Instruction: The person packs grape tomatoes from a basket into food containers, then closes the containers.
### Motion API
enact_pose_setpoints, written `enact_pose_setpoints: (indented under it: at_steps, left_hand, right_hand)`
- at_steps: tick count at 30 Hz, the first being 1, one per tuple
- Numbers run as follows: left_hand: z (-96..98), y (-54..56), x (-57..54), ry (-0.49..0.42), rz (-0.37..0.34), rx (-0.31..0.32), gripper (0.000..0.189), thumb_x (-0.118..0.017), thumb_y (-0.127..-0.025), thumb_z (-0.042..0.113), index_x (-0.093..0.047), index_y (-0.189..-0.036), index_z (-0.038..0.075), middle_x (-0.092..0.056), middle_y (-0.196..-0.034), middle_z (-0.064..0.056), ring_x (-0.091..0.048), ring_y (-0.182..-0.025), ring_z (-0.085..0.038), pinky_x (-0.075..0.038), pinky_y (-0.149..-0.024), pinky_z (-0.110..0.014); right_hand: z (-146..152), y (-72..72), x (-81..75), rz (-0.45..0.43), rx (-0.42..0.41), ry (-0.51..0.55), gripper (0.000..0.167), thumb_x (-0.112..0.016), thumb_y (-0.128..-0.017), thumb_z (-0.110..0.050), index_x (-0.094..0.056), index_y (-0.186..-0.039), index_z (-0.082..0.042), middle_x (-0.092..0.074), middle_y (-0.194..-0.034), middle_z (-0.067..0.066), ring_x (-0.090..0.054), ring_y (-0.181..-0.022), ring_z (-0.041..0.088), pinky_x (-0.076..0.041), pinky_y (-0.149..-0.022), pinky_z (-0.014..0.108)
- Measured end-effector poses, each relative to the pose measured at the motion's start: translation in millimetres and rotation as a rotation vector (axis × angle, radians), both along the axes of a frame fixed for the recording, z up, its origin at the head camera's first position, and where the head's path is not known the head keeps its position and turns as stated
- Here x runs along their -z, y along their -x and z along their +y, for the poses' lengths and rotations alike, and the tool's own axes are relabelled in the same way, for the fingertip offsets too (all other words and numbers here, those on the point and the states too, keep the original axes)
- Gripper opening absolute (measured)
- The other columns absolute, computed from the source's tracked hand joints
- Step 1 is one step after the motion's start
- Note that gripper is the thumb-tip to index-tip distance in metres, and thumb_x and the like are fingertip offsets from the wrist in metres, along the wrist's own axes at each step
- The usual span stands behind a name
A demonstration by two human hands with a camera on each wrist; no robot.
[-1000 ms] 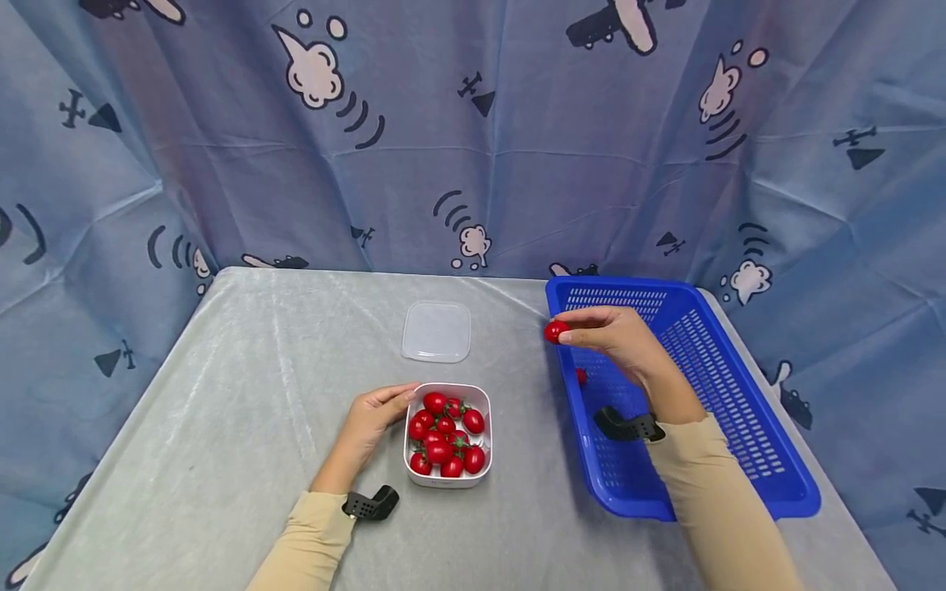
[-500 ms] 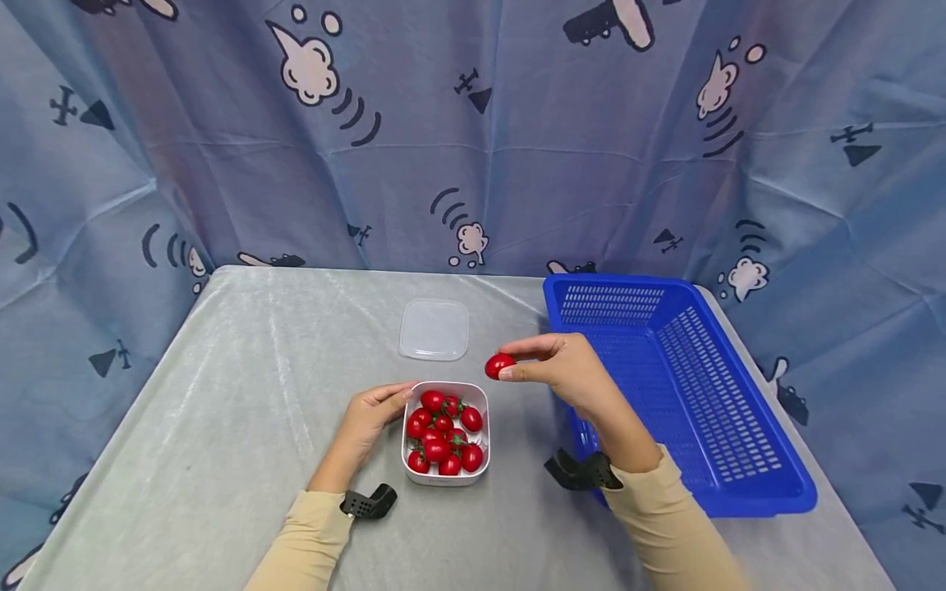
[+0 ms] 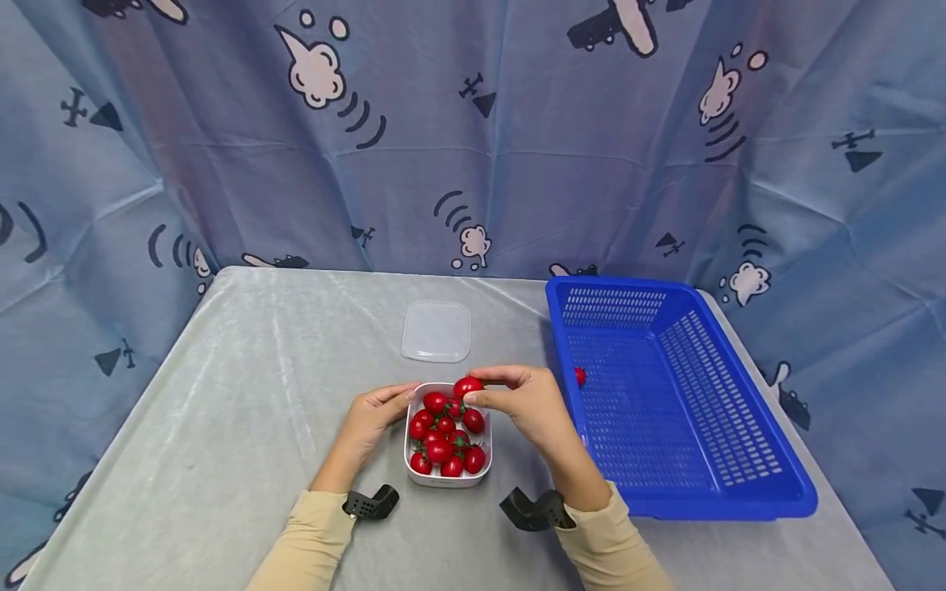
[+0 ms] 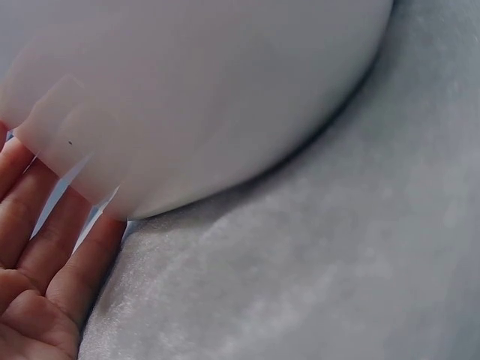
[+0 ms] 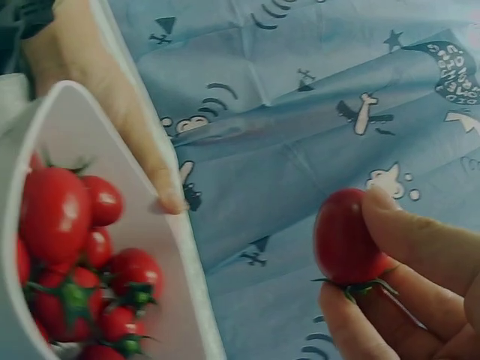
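Note:
A white square box (image 3: 447,482) holds several red cherry tomatoes (image 3: 439,447), some with green stalks. My left hand (image 3: 375,414) rests at its back left corner. In the left wrist view its fingers (image 4: 88,259) lie fairly straight against the outer wall, and a fingertip meets the rim in the right wrist view. Above the box's back right corner, my right hand (image 3: 523,402) pinches one cherry tomato (image 5: 346,236) between thumb and fingers. The tomato's stalk points down toward the fingers in the right wrist view.
A blue plastic basket (image 3: 739,502) stands on the right of the cloth-covered table (image 3: 222,427). One tomato (image 3: 580,376) shows beside its left wall. A clear square lid (image 3: 436,332) lies behind the box. A patterned blue curtain (image 3: 414,164) hangs behind the table.
My right hand has carried the cherry tomato leftward from the basket's left edge to over the box. The left hand has stayed at the box.

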State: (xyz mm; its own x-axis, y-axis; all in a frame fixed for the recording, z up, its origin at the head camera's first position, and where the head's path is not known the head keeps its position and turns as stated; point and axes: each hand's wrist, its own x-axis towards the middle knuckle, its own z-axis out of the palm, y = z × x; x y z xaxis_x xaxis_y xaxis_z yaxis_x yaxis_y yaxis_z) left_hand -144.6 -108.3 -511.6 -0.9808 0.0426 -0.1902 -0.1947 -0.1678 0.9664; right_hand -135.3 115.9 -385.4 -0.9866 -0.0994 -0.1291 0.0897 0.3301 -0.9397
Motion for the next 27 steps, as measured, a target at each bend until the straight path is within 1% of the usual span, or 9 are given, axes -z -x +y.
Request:
enact_pose_setpoints:
  at_steps: [5, 7, 12, 14, 15, 18, 22, 27]
  left_hand:
    - [0.3, -0.3, -0.1, 0.009, -0.007, -0.007, 0.036, -0.066, -0.094, 0.010, -0.064, -0.123, -0.011, -0.075, -0.106, 0.007, -0.067, -0.094, 0.002, -0.054, -0.087, -0.018]
    - [0.3, -0.2, -0.2, 0.004, -0.009, -0.003, 0.037, -0.067, -0.094, 0.011, -0.063, -0.124, -0.011, -0.075, -0.106, 0.007, -0.067, -0.093, 0.001, -0.054, -0.087, -0.018]
    - [0.2, -0.5, -0.1, -0.002, -0.004, 0.005, 0.038, -0.067, -0.094, 0.012, -0.063, -0.124, -0.011, -0.075, -0.107, 0.006, -0.067, -0.092, 0.001, -0.054, -0.087, -0.019]
    - [0.4, -0.7, 0.3, 0.008, -0.002, 0.006, 0.038, -0.067, -0.094, 0.012, -0.063, -0.124, -0.011, -0.075, -0.107, 0.006, -0.067, -0.092, 0.001, -0.054, -0.087, -0.018]
    - [0.5, -0.9, 0.5, 0.010, -0.004, 0.006, 0.037, -0.067, -0.094, 0.011, -0.063, -0.124, -0.011, -0.075, -0.107, 0.006, -0.067, -0.092, 0.001, -0.054, -0.087, -0.018]
    - [0.6, -1.6, 1.3, 0.009, -0.005, 0.009, 0.037, -0.066, -0.094, 0.011, -0.063, -0.124, -0.011, -0.075, -0.106, 0.007, -0.067, -0.092, 0.001, -0.054, -0.087, -0.018]
    - [0.5, -0.4, 2.5, -0.003, 0.001, 0.007, 0.038, -0.066, -0.094, 0.010, -0.062, -0.124, -0.012, -0.075, -0.102, 0.010, -0.066, -0.092, 0.002, -0.054, -0.087, -0.018]
    - [-0.1, 0.8, 1.4, 0.000, 0.005, 0.006, 0.038, -0.066, -0.094, 0.010, -0.062, -0.124, -0.013, -0.074, -0.100, 0.013, -0.066, -0.091, 0.003, -0.054, -0.086, -0.018]
  right_hand:
    - [-7.5, -0.5, 17.7, 0.015, 0.026, 0.006, 0.027, -0.086, -0.075, -0.013, -0.079, -0.099, -0.003, -0.078, -0.096, 0.012, -0.068, -0.100, 0.023, -0.052, -0.076, 0.023]
    - [-10.6, 0.2, 25.7, 0.006, 0.028, 0.013, 0.026, -0.087, -0.074, -0.012, -0.079, -0.098, -0.003, -0.078, -0.095, 0.013, -0.069, -0.096, 0.022, -0.054, -0.073, 0.022]
    - [-18.5, -0.4, 44.1, -0.029, 0.015, 0.041, 0.027, -0.087, -0.073, -0.009, -0.079, -0.098, -0.002, -0.077, -0.095, 0.015, -0.068, -0.078, 0.010, -0.058, -0.068, 0.022]
    - [-21.0, -1.7, 50.2, -0.026, 0.016, 0.041, 0.027, -0.087, -0.072, -0.009, -0.079, -0.097, -0.001, -0.077, -0.095, 0.016, -0.065, -0.075, 0.008, -0.058, -0.066, 0.022]
    - [-22.2, -2.3, 52.9, -0.026, 0.018, 0.040, 0.027, -0.087, -0.072, -0.009, -0.079, -0.097, -0.001, -0.077, -0.095, 0.016, -0.065, -0.075, 0.008, -0.058, -0.065, 0.022]
    - [-25.4, -4.5, 59.4, -0.005, 0.035, 0.004, 0.026, -0.089, -0.070, -0.010, -0.080, -0.094, -0.004, -0.077, -0.096, 0.012, -0.067, -0.083, 0.014, -0.055, -0.067, 0.020]
    - [-28.1, -5.5, 62.6, 0.019, 0.042, -0.045, 0.026, -0.090, -0.069, -0.013, -0.081, -0.093, -0.008, -0.078, -0.098, 0.009, -0.067, -0.092, 0.021, -0.053, -0.071, 0.021]
    - [-27.2, -4.0, 61.2, 0.012, 0.012, -0.083, 0.027, -0.090, -0.069, -0.014, -0.081, -0.094, -0.009, -0.078, -0.100, 0.008, -0.067, -0.095, 0.020, -0.054, -0.075, 0.024]
